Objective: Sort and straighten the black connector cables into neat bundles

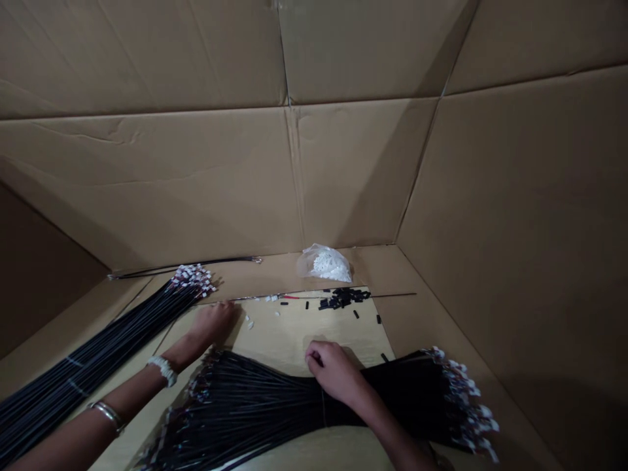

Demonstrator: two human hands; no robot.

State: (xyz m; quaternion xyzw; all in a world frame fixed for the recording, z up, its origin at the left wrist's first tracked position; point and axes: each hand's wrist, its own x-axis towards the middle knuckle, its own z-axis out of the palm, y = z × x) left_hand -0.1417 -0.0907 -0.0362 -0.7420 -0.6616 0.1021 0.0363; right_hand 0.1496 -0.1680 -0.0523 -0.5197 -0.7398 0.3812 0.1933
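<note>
Cardboard walls (343,163) box in everything I see, with a pale wooden board (338,327) on the floor. A large bundle of black cables (260,405) crosses the board's near edge, and a second bundle (88,353) runs off past its left edge. The right hand (333,373) sits curled at the large bundle's upper edge, fingers closed; I cannot tell if they grip anything. Steady pressure there should keep the strands flat. The left hand (213,324) rests curled near the far edge, its grip also unclear. Black sleeves (343,298) cluster along that edge.
</note>
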